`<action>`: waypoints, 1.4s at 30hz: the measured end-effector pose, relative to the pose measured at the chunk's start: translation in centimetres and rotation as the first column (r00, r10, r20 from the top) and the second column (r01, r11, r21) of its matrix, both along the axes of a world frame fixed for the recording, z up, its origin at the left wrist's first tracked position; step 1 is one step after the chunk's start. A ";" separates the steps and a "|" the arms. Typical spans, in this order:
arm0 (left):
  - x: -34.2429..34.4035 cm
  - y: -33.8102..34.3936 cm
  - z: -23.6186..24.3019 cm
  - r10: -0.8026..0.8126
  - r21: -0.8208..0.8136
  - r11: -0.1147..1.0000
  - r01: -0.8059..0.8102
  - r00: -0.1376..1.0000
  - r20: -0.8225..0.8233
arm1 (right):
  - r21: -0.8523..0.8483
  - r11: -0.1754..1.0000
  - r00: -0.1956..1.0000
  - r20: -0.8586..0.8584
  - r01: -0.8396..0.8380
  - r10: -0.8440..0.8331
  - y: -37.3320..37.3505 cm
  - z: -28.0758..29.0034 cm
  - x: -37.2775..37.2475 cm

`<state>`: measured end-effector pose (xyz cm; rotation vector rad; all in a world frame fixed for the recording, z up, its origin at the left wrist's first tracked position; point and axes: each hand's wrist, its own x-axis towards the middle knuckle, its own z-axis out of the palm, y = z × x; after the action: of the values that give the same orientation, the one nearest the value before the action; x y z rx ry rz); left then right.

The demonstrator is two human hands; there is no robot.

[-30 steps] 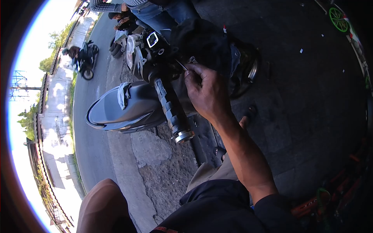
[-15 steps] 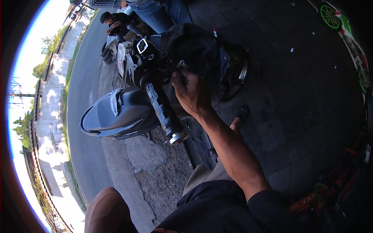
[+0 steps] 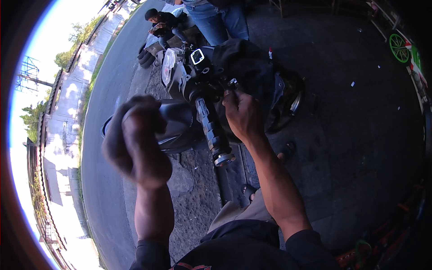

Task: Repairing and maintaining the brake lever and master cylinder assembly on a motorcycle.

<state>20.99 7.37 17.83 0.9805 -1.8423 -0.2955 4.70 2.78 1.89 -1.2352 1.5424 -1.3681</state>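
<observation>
Straight ahead, the ribbed handlebar grip [image 3: 211, 131] angles toward me on the motorcycle; just beside it my right hand [image 3: 243, 112] curls, though whether it pinches anything I cannot tell. My left hand [image 3: 140, 139] blurs before the grey panel [image 3: 181, 114], its hold unclear. Beyond stands a person in jeans [image 3: 218, 26].
</observation>
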 end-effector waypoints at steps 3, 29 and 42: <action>-2.9 -7.7 -3.1 0.097 0.061 0.993 -0.103 0.991 0.091 | 0.001 1.000 0.999 -0.037 0.014 -0.014 0.6 0.6 0.0; -3.5 -14.1 -5.2 0.125 0.260 0.937 -0.232 0.920 0.371 | -0.208 0.976 0.984 0.148 -0.065 0.097 -1.2 -2.1 -0.3; -3.7 -13.8 -5.2 0.131 0.264 0.938 -0.225 0.935 0.330 | -0.278 0.959 0.993 0.084 -0.059 0.085 -2.0 -4.0 -0.4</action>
<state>17.29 -6.46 12.66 1.4668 -2.0049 -0.3293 4.34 0.81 -2.08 -1.3562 1.2587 -1.6094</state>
